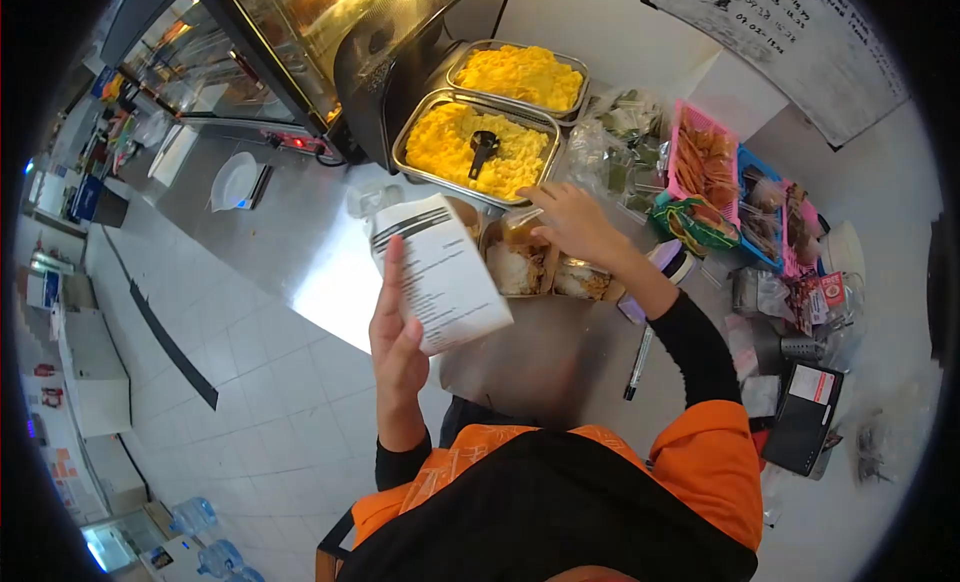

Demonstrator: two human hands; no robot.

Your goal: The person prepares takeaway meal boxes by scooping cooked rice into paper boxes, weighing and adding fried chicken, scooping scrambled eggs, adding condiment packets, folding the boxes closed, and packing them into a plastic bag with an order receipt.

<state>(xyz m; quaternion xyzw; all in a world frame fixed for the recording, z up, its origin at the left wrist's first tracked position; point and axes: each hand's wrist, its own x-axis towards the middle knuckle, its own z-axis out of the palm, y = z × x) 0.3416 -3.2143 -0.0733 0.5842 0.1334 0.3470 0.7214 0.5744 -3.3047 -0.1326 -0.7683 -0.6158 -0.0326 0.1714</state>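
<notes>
My left hand (393, 347) holds up a white printed paper slip (445, 277), thumb and fingers closed on it. Behind the slip's right side stand several open-topped food boxes with rice and browned food, among them a middle box (517, 272) and a right box (582, 280). Over these boxes reaches my right hand (572, 220), its fingers apart and pointing left; whether they touch a box is unclear. Close to its fingertips is the near corner of a metal tray (553, 162) of yellow scrambled egg, with a black scoop (484, 147) lying in the egg.
A second egg tray (585, 82) sits behind. At the left stands a lit glass display case (230, 72). Along the wall are plastic bags (605, 147), a pink basket (712, 132) and a blue basket (765, 197). A marker (638, 367) and a black device (802, 422) lie right.
</notes>
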